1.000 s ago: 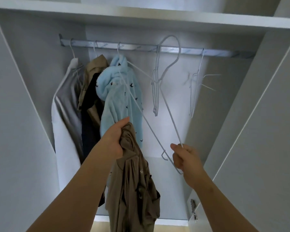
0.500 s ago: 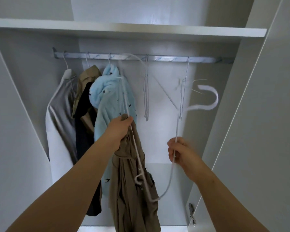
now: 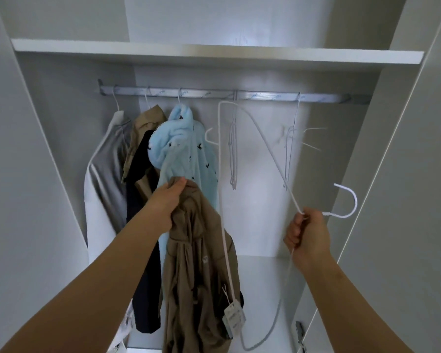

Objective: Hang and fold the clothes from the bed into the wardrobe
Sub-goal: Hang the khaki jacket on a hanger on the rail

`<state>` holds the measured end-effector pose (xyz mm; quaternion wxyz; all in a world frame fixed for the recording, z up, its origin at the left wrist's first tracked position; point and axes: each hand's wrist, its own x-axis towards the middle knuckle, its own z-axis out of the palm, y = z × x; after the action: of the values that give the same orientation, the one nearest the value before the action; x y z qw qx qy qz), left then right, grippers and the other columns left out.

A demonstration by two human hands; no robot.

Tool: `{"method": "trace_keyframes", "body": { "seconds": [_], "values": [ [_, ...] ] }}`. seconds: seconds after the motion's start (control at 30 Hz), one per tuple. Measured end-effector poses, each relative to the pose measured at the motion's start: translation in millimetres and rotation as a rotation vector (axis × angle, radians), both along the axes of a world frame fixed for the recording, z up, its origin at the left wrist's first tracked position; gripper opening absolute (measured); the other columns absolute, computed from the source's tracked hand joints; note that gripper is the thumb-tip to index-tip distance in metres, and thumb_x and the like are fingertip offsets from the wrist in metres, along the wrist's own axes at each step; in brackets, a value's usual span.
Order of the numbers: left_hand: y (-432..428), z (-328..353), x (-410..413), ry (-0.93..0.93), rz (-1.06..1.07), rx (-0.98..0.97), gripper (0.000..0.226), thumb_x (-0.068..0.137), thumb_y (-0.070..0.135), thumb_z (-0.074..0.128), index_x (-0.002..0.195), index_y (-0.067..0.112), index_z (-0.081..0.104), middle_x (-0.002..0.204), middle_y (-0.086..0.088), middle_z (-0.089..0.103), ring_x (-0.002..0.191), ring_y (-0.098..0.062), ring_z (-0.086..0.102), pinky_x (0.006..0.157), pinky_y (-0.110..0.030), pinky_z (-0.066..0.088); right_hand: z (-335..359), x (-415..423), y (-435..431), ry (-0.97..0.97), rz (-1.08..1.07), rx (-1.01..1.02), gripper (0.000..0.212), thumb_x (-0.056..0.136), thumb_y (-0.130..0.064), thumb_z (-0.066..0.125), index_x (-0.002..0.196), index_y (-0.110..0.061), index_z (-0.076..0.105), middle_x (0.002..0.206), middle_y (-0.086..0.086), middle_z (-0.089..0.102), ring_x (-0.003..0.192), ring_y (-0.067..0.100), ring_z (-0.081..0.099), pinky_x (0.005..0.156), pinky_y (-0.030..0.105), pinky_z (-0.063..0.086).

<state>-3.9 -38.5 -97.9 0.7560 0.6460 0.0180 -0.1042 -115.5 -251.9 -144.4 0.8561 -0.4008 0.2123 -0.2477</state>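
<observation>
Left hand: my left hand (image 3: 167, 202) grips the brown jacket (image 3: 196, 263) bunched at its top, held high so it hangs free.
Right hand: my right hand (image 3: 308, 235) curls round the hanger (image 3: 356, 202) at its neck, hook pointing right. The frame leans left towards the jacket, I judge for threading a shoulder.
Jacket: near centre, in front of the blue fleece (image 3: 186, 154), not yet on the rail (image 3: 265, 96).
Tag (image 3: 234, 315): dangles low on the jacket; print too small to read.
Rail print: faint, repeated, unreadable.
</observation>
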Motion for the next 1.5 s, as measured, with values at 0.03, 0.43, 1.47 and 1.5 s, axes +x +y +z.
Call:
{"method": "trace_keyframes", "body": {
  "seconds": [0.03,0.43,1.47,1.5],
  "values": [
    [4,2,3,0.008,0.027,-0.032,0.041,0.095,0.029,0.05,0.131,0.009,0.048,0.112,-0.01,0.057,0.084,-0.018,0.057,0.082,-0.03,0.044,-4,-1,-2,0.023,-0.009,-0.035,0.034,0.089,-0.021,0.037,0.055,-0.017,0.032,0.035,-0.005,0.027,0.029,0.008,0.019,0.033,0.013,0.012],
    [33,18,18,-0.053,0.074,-0.061,0.03,0.095,0.023,0.051,0.123,0.012,0.054,0.093,-0.006,0.062,0.073,-0.015,0.06,0.061,-0.027,0.047,-35,-3,2,0.32,-0.115,-0.641,0.029,0.085,-0.008,0.043,0.057,-0.012,0.036,0.041,-0.004,0.026,0.045,0.014,0.021,0.048,0.025,0.018],
    [0,-8,-4,-0.107,-0.237,0.091,0.015,0.09,0.027,0.057,0.102,0.019,0.062,0.089,0.002,0.069,0.084,-0.012,0.065,0.082,-0.023,0.051,-32,20,54,0.313,0.09,-1.018,0.042,0.09,-0.015,0.045,0.05,-0.014,0.031,0.039,-0.009,0.029,0.045,0.01,0.025,0.051,0.024,0.023],
    [-3,-9,-5,-0.116,-0.269,0.09,0.017,0.09,0.026,0.058,0.102,0.017,0.063,0.091,0.001,0.069,0.087,-0.013,0.065,0.085,-0.024,0.05,-31,23,58,0.317,0.109,-0.958,0.041,0.09,-0.016,0.045,0.051,-0.012,0.034,0.041,-0.007,0.032,0.045,0.01,0.027,0.051,0.025,0.024]
  ]
}}
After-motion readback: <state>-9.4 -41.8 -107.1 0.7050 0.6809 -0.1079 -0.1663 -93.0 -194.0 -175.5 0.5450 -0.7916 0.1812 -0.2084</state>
